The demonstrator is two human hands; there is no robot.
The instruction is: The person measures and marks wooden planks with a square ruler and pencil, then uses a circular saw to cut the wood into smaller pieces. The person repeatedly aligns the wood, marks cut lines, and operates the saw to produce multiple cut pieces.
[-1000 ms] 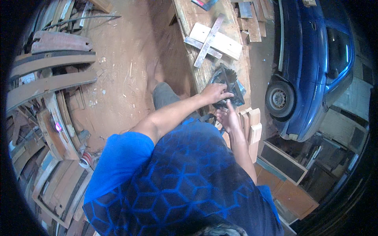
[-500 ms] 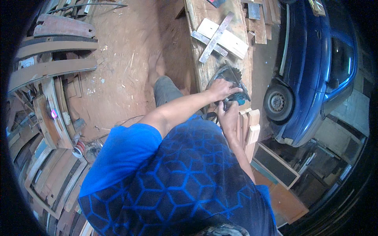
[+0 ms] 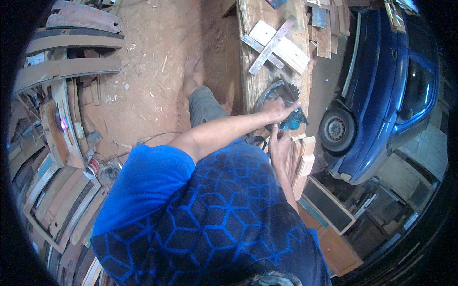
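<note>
A circular saw (image 3: 293, 121) with a teal body, dark metal base and toothed blade rests tilted on the long wooden bench (image 3: 250, 97), its blade exposed. My left hand (image 3: 279, 110) lies on the saw beside the blade, fingers gripping part of it. My right hand (image 3: 279, 143) is just below, closed on the saw's near end, partly hidden. Farther along the bench, two metal straightedges (image 3: 261, 59) cross over a pale board (image 3: 296, 59). Pale wooden pieces (image 3: 303, 167) are stacked beside my right arm.
Offcuts (image 3: 322, 38) lie along the bench's far side. A blue car (image 3: 381, 86) stands to the right, with panels and a framed board (image 3: 329, 205) behind me. Piles of old boards (image 3: 71, 66) and a can (image 3: 90, 169) fill the left side. My bare foot is on the dirt floor (image 3: 143, 95).
My left hand has shifted right over the saw. My right hand, loose at first, has closed on the saw. More teal body shows as the saw has turned slightly.
</note>
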